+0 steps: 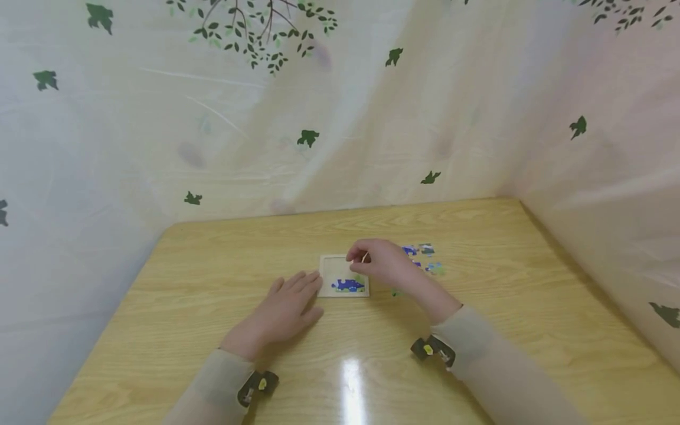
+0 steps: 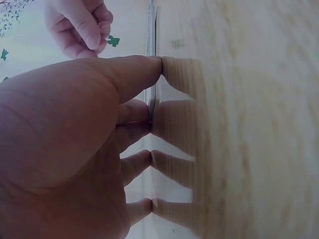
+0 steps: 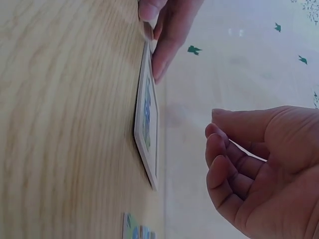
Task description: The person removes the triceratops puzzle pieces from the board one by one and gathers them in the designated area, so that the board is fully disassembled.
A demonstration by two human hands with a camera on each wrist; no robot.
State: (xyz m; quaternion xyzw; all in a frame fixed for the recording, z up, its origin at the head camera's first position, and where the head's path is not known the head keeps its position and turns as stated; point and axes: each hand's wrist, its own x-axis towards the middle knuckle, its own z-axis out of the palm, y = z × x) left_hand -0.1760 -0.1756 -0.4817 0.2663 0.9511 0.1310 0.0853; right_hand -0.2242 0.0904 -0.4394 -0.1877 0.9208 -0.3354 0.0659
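Observation:
A shallow light-wood puzzle tray (image 1: 344,296) lies flat on the table. Joined blue jigsaw pieces (image 1: 347,285) fill part of its near side, with bare wood beyond them. My left hand (image 1: 287,307) rests on the table, its fairly straight fingers touching the tray's left edge. Above the tray's right part hovers my right hand (image 1: 385,261), clear of the surface. In the right wrist view its fingers (image 3: 219,172) are curled and the thumb comes close to the index fingertip. No piece shows between them, though something small could be hidden there.
Loose jigsaw pieces (image 1: 427,249) lie to the right of the tray, partly behind my right hand and forearm. One greenish piece (image 1: 395,293) lies nearer. A pale curtain (image 1: 361,118) with leaf and bird prints encloses the wooden table (image 1: 223,254) at the back and sides.

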